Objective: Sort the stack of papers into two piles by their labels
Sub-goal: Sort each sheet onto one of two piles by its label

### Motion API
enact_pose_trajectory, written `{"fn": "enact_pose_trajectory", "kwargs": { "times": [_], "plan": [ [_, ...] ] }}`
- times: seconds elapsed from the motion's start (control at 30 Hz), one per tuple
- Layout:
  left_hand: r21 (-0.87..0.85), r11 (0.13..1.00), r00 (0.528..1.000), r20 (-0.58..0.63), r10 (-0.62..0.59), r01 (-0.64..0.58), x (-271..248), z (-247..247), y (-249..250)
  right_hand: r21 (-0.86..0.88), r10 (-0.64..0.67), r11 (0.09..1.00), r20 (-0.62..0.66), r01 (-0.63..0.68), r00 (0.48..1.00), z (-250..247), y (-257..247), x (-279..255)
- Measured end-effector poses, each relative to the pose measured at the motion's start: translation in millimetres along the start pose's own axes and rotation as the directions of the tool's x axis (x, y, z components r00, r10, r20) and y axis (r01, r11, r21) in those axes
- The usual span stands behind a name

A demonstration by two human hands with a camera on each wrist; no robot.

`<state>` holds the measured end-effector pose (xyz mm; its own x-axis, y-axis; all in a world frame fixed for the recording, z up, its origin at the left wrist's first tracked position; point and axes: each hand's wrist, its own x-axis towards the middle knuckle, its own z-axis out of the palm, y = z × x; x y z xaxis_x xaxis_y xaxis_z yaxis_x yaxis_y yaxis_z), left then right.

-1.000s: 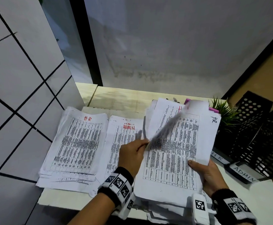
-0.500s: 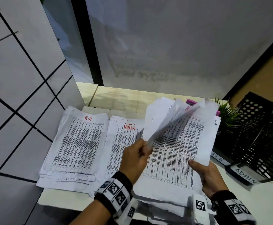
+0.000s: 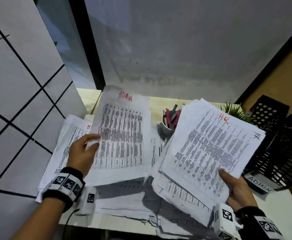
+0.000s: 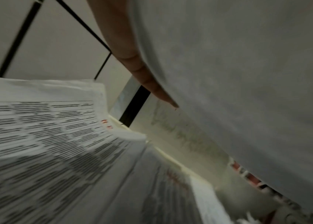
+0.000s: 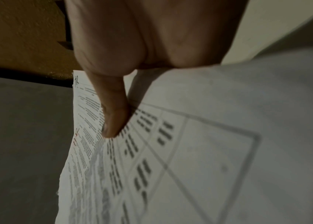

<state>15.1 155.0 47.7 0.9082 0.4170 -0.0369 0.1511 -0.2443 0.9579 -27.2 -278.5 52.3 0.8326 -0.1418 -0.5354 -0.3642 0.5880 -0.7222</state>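
My left hand (image 3: 85, 151) pinches the left edge of a single sheet marked ADMIN in red (image 3: 122, 135) and holds it lifted over the table, above the two sorted piles. In the left wrist view that sheet's blank back (image 4: 247, 75) fills the right side, with one finger (image 4: 132, 60) along it. The HR pile (image 3: 68, 135) shows at the left, partly hidden by the sheet; the ADMIN pile under it is mostly hidden. My right hand (image 3: 235, 186) grips the unsorted stack (image 3: 207, 149) at its lower right corner, top page marked HR. Its thumb (image 5: 113, 118) presses on the top page.
A white cup of pens (image 3: 169, 118) stands behind the papers. A small green plant (image 3: 235, 111) and black mesh trays (image 3: 280, 139) with an ADMIN tag (image 3: 259, 185) are at the right. A tiled wall (image 3: 20, 101) closes the left side, and a grey wall rises behind.
My left hand has pulled the top sheet off the stack and carried it left, over the sorted piles. The stack in my right hand now shows a page marked HR.
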Motion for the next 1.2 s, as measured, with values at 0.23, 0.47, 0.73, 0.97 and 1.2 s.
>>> {"fn": "enact_pose_trajectory", "kwargs": {
  "times": [0.23, 0.47, 0.73, 0.97, 1.2],
  "plan": [
    [0.064, 0.972, 0.970, 0.080, -0.230, 0.226, -11, 35, -40, -0.036, -0.009, 0.999, 0.031, 0.010, 0.999, 9, 4, -2],
    [0.467, 0.883, 0.960, 0.223, -0.170, 0.048, -21, 77, -70, -0.077, -0.019, 0.997, 0.067, 0.024, 0.998, 17, 6, -3],
    [-0.007, 0.999, 0.983, 0.178, -0.050, 0.052, -39, 108, 10, -0.156, -0.031, 0.987, 0.067, 0.041, 0.997, 25, 7, 0],
    [-0.326, 0.923, 0.975, 0.154, -0.162, 0.205, -48, 131, 52, -0.255, -0.003, 0.967, 0.092, 0.027, 0.996, 32, 11, 7],
    [-0.261, 0.954, 0.988, 0.075, -0.132, 0.147, -53, 134, 53, -0.253, 0.006, 0.967, 0.111, 0.023, 0.994, 30, 12, 9]
  ]
}}
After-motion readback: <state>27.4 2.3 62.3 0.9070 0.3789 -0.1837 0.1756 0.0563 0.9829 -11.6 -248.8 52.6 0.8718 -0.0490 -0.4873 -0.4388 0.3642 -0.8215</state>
